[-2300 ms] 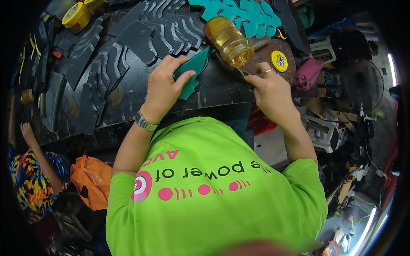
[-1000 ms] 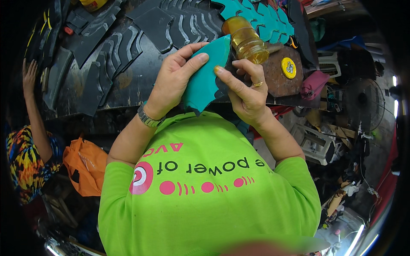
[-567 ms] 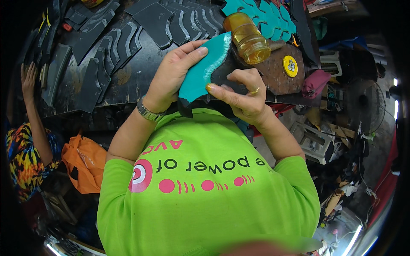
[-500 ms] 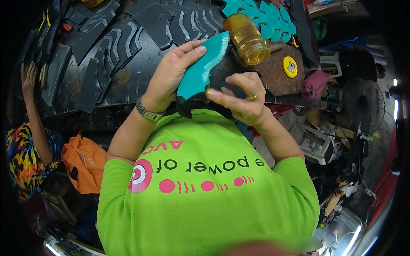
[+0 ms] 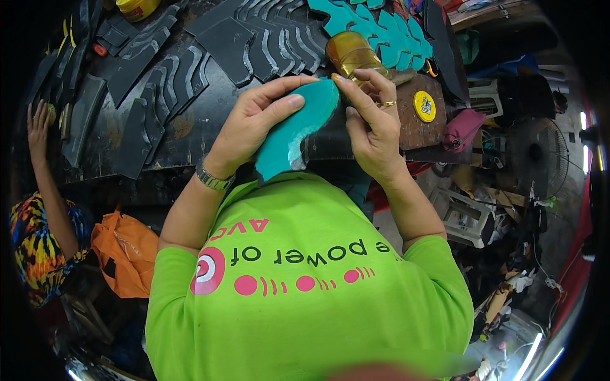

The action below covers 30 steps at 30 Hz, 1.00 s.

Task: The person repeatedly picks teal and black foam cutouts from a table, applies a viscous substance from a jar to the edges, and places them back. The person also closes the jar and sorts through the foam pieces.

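My left hand (image 5: 257, 120) grips a curved teal sheet piece (image 5: 297, 127), thumb on top and fingers beneath. A pale shiny band runs along part of its wavy right edge, and its narrow lower end hangs over my green shirt. My right hand (image 5: 376, 124), with a ring on one finger, holds nothing I can see. Its index fingertip touches the upper right edge of the teal piece, while the thumb stays apart from it. Just beyond, partly hidden by my right fingers, lies an amber jar (image 5: 351, 54).
Black cut pieces (image 5: 273, 51) overlap in rows on the dark table (image 5: 190, 136). More teal pieces (image 5: 391, 38) lie at the far side. Right of me are a yellow lid (image 5: 424, 106) on a brown board and a pink pouch (image 5: 462, 127). Another person's hand (image 5: 39, 130) rests at the left.
My right index fingertip has gone from the piece's lower right edge up to its top right edge. The teal piece has shifted slightly down and left and turned a little in my left hand.
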Motion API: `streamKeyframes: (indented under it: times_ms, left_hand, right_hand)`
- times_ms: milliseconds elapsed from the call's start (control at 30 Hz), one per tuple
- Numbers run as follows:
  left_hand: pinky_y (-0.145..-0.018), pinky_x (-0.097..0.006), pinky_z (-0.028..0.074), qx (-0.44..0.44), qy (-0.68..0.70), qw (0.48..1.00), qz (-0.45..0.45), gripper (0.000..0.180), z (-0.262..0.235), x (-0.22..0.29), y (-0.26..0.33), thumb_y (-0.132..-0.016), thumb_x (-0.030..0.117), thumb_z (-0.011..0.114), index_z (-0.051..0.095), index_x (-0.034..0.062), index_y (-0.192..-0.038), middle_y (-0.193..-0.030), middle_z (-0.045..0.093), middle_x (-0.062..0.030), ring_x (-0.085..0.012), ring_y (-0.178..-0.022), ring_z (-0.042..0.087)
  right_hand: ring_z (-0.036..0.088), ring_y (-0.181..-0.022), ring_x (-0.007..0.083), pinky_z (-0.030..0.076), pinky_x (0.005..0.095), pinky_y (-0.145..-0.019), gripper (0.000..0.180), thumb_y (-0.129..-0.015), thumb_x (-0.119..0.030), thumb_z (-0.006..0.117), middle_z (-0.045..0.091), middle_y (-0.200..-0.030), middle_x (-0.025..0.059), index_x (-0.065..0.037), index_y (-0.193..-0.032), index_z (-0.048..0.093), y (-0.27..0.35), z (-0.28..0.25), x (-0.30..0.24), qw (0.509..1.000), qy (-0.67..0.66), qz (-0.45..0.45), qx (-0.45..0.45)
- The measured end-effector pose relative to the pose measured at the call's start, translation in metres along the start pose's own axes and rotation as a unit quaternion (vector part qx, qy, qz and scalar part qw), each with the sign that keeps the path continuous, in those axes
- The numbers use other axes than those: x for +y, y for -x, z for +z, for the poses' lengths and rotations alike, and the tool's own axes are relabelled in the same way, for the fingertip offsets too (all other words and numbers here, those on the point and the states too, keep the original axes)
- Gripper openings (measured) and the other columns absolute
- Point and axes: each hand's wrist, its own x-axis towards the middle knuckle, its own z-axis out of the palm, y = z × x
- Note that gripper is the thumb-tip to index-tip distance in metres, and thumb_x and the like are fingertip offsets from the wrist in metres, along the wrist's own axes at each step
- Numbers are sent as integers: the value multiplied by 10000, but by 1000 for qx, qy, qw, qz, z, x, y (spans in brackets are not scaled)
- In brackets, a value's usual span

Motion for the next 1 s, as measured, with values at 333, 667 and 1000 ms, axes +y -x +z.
streamKeyframes:
  times_ms: [333,667,1000]
  left_hand:
    - [-833,-273,553,149,-243,931,229,331,-2,-6,-19,-1002,124,652,642,1,-1309,-1147,734,-87,-116,-962,675]
    - [-880,-302,547,65,-238,946,212,430,10,1,-20,-954,151,719,611,-6,-1340,-1172,718,-134,-194,-1018,688]
    - [-710,-382,556,-23,-584,696,417,203,1,-12,-22,-823,135,773,644,48,-954,-910,642,-81,-256,-809,671]
  right_hand:
    - [610,-1010,192,487,343,-947,1061,-924,3,655,609,-1225,169,-173,-1630,-116,11,3,-29,944,-300,136,-25]
    - [608,-1106,205,529,354,-946,1080,-835,127,651,586,-1258,174,-154,-1638,-14,3,17,-40,861,-431,262,61]
    - [612,-1075,184,485,328,-976,1035,-854,186,599,632,-1196,162,-188,-1645,46,-2,-8,-18,896,-377,213,94]
